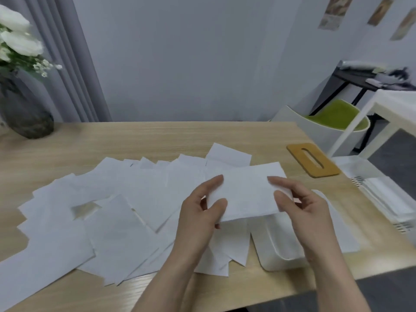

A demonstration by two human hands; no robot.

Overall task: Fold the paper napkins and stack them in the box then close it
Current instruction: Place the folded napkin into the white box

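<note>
Both hands, left hand [202,208] and right hand [301,203], pinched a folded white paper napkin [246,190] above the white rounded plastic box [279,244] on the pale wooden desk [157,136].

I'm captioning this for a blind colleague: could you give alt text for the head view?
Both hands, left hand and right hand, pinch a white napkin above an open white box. Loose napkins cover the wooden table; a slotted wooden lid lies behind.

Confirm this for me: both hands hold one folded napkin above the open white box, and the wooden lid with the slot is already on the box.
Wrong on the lid. The head view shows the wooden lid lying on the table, apart from the white box. The left hand and right hand do hold one napkin above it.
</note>
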